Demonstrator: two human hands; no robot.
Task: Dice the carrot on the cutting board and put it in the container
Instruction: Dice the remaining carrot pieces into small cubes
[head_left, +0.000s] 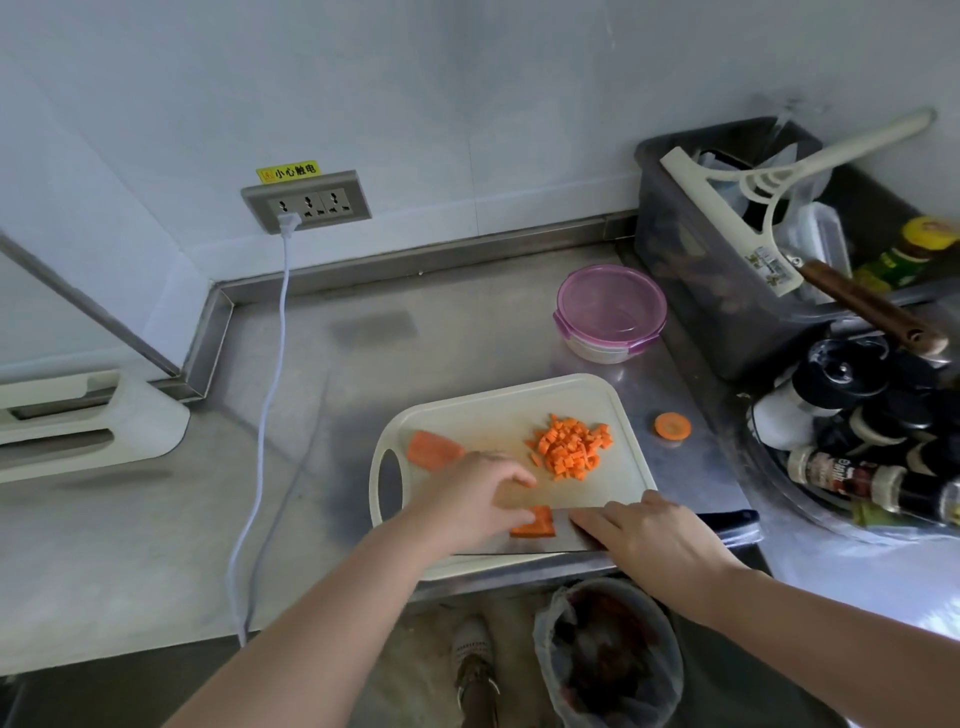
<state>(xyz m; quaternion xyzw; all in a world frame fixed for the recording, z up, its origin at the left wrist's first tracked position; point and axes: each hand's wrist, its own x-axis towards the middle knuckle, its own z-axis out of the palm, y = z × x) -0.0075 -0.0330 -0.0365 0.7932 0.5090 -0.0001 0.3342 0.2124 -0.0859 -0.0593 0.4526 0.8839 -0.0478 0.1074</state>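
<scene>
Starting at the cutting board's (467, 415) left end, a carrot chunk (434, 449) lies untouched. At its front edge the left hand (475, 501) pinches a carrot piece (536, 524): stiff, light, probably slick, best pinned flat-side down. The right hand (657, 543) covers the knife (571, 540); whether it clasps, I cannot tell. Diced carrot (571, 447) sits near the right edge; the container (610, 312) stands beyond.

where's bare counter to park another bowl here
Widest bare patch: counter between the white cord and the cutting board. Another lies behind the board, left of the pink-lidded container. Right of the board is crowded: carrot slice, grey bin, bottles.
</scene>
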